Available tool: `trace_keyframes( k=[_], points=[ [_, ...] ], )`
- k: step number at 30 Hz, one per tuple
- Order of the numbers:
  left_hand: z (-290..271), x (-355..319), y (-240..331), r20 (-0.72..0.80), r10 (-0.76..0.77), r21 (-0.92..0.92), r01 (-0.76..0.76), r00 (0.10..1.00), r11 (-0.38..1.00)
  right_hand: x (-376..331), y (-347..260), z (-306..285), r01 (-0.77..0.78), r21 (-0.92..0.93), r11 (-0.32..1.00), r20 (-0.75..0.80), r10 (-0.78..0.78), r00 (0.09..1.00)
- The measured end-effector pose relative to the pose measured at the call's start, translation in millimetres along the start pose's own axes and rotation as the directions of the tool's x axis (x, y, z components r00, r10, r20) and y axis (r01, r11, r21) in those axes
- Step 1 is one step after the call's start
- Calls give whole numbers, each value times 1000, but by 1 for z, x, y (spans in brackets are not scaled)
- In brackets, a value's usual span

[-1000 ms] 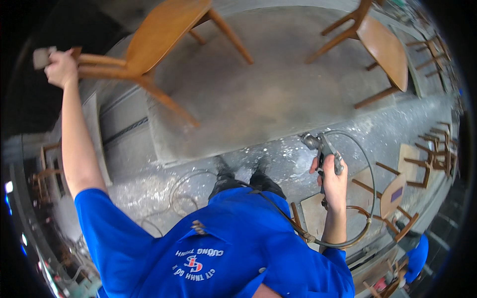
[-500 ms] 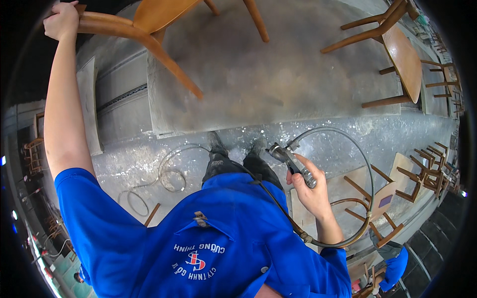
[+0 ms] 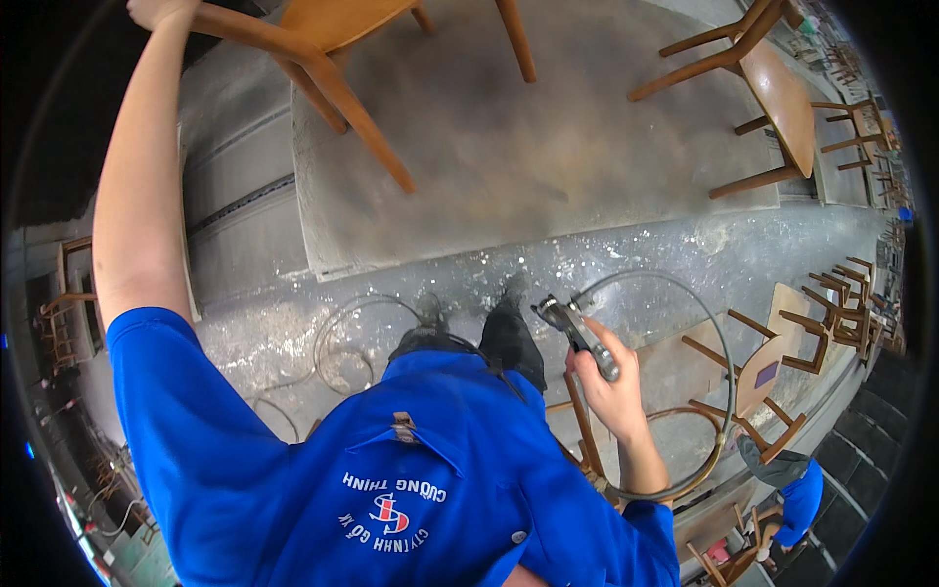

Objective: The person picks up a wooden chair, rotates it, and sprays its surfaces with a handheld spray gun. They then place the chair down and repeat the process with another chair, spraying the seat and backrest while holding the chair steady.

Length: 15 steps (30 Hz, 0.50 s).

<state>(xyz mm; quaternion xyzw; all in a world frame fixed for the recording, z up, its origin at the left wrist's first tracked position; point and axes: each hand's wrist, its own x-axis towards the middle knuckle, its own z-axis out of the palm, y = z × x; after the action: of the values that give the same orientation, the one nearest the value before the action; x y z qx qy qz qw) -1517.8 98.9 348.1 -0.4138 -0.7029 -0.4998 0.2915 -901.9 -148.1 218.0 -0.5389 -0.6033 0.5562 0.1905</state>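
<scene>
My left arm stretches up to the far left, where my left hand [image 3: 164,12] is closed on the back end of a brown wooden chair [image 3: 347,83]. The picture's upper edge cuts off part of that hand. The chair's seat and several legs show over a grey board on the floor. In front of my body, to the right, my right hand [image 3: 611,393] is wrapped round a metal spray gun [image 3: 579,338]. A grey hose [image 3: 719,328] runs from the gun in a wide loop round my right forearm.
Another wooden chair [image 3: 778,98] lies tipped at the far right. More chairs [image 3: 836,308] stand along the right side. At the lower right a person in blue [image 3: 800,499] bends near chair parts. Hose coils [image 3: 342,342] lie on the paint-spotted floor by my feet.
My left hand and the chair's held end have shifted up and to the right. My feet have stepped, and the spray gun stays in my right hand at nearly the same place.
</scene>
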Motion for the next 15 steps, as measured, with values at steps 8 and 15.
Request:
trace_keyframes(
  k=[8, 15],
  points=[
    [-40, -29, 45, 213, 194, -168, -160, 958, 973, -102, -48, 61, 338, 337, 879, -326, -228, 918],
    [-31, -64, 59, 276, 281, -225, -222, 919, 949, -129, -62, 88, 222, 172, 960, -350, -151, 925]
  ],
)
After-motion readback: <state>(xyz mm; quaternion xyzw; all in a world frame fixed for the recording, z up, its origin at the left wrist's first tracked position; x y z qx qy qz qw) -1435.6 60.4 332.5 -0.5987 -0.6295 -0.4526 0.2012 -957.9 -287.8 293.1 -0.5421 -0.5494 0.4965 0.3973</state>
